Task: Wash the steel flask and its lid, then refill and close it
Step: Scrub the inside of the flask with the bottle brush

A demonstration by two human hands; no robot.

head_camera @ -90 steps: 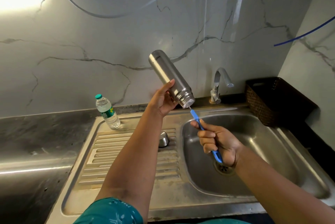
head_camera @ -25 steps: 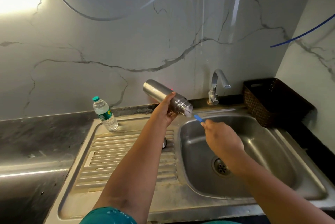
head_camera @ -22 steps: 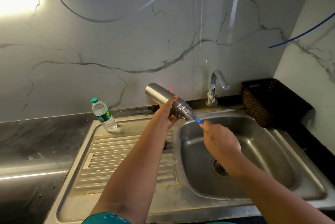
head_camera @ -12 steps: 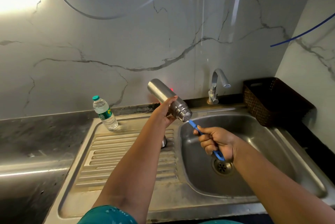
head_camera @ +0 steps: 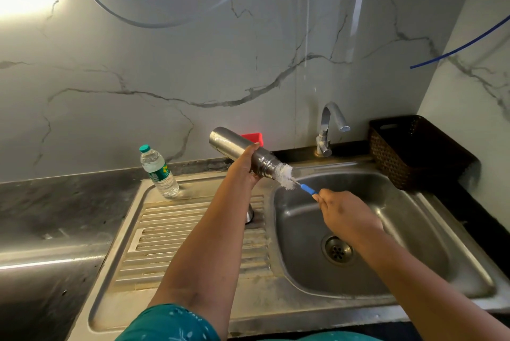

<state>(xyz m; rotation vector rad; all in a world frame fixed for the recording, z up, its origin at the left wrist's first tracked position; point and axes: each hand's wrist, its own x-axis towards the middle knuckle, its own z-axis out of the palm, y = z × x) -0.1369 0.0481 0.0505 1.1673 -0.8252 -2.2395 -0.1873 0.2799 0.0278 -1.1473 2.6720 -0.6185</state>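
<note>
**Two hands busy at the sink: flask in one, brush in the other**

Both hands work above the steel sink (head_camera: 430,219). The left hand (head_camera: 244,169) grips the steel flask (head_camera: 240,149) around its lower body, holding it nearly level with its open mouth tipped slightly down toward the right, over the basin's far left edge. The right hand (head_camera: 345,216) is closed around the blue handle of a bottle brush (head_camera: 287,173); the white bristle head sits right at the flask's mouth, partly outside it, and how much is still inside cannot be told.

What looks like the flask's lid (head_camera: 249,216) rests on the ribbed drainboard (head_camera: 171,235), mostly hidden behind the left forearm. A small plastic water bottle (head_camera: 158,172) with a green cap stands upright at the drainboard's far left corner. Behind the flask, a red object (head_camera: 255,137) shows against the marble wall. The tap (head_camera: 329,126) rises at the far edge of the basin, and a dark woven basket (head_camera: 408,155) sits on the counter at far right. A teal sleeve (head_camera: 168,324) shows at the near edge.
</note>
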